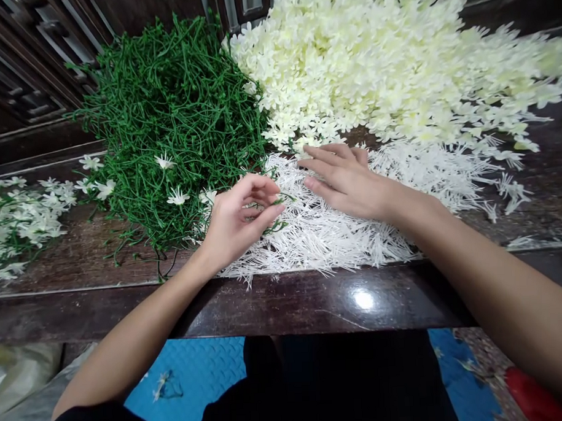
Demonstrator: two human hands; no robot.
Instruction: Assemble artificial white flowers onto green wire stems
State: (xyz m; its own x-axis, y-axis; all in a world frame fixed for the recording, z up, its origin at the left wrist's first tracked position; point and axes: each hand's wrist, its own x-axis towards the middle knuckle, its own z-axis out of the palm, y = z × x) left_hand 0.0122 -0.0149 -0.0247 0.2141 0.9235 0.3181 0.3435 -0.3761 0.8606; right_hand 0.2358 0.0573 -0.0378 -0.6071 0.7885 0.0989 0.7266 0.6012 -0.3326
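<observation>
My left hand point(244, 215) is closed in a pinch, thumb against fingertips, on a green plastic flower stem point(281, 226) whose tips show beyond the fingers. It hovers above the near left part of a pile of white spiky stamen pieces point(319, 243). My right hand point(344, 177) is palm down with fingers stretched out, over the far part of that same pile. Its fingertips reach toward the lower edge of a heap of cream-white petals point(350, 67). I see nothing held in it, though its palm side is hidden.
A tangled heap of green stems point(171, 110) lies at the back left, with a few white blossoms on it. Assembled white flowers point(27, 213) lie at the far left. The dark wooden bench point(275, 303) has a carved back. Below is a blue mat point(198, 367).
</observation>
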